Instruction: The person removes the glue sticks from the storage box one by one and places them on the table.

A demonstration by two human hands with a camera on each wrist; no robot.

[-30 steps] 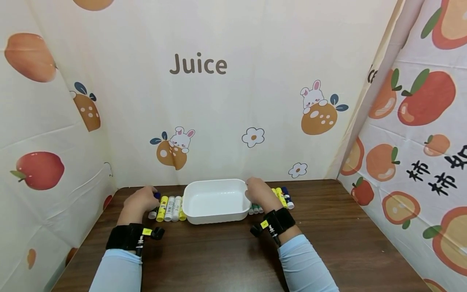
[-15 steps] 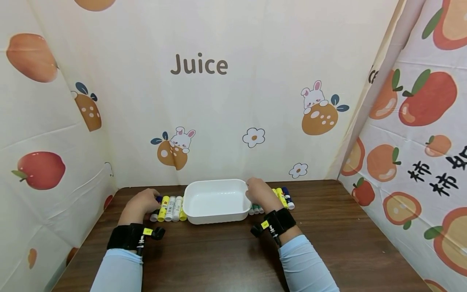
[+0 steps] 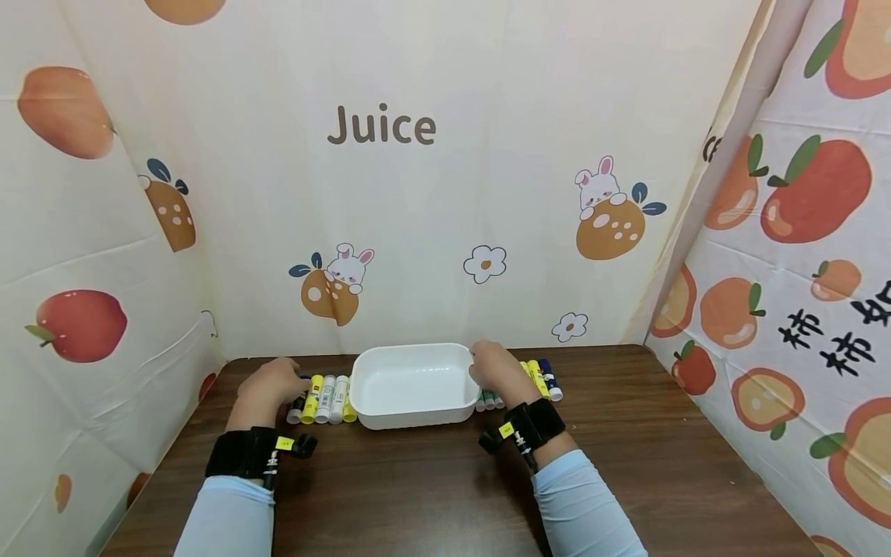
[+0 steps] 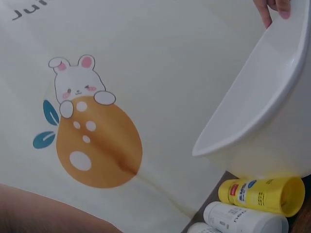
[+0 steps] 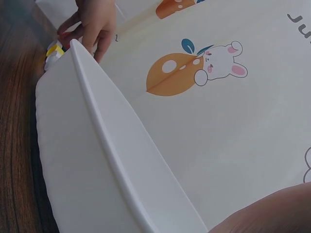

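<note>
A white rectangular tray (image 3: 418, 418) stands at the back of the table. My right hand (image 3: 497, 367) holds its right rim; in the left wrist view, fingertips (image 4: 283, 10) are hooked over that edge. To the tray's left, my left hand (image 3: 270, 381) is over the end of a row of glue sticks, its fingers reaching down beside a dark one (image 3: 297, 408). Yellow (image 3: 311, 400) and white glue sticks (image 3: 324, 400) lie side by side between that hand and the tray. In the right wrist view, the left hand's fingers (image 5: 92, 36) are extended and spread near the sticks.
More glue sticks lie right of the tray: yellow (image 3: 537, 379), dark blue (image 3: 550, 381) and several green-ended ones (image 3: 489, 400) partly behind the right wrist. A printed cloth (image 3: 418, 193) hangs close behind the table (image 3: 390, 495), with cloth on both sides.
My left hand has lowered a dark-blue glue stick into line beside the yellow one and let go of it. The right hand and the tray have stayed put.
</note>
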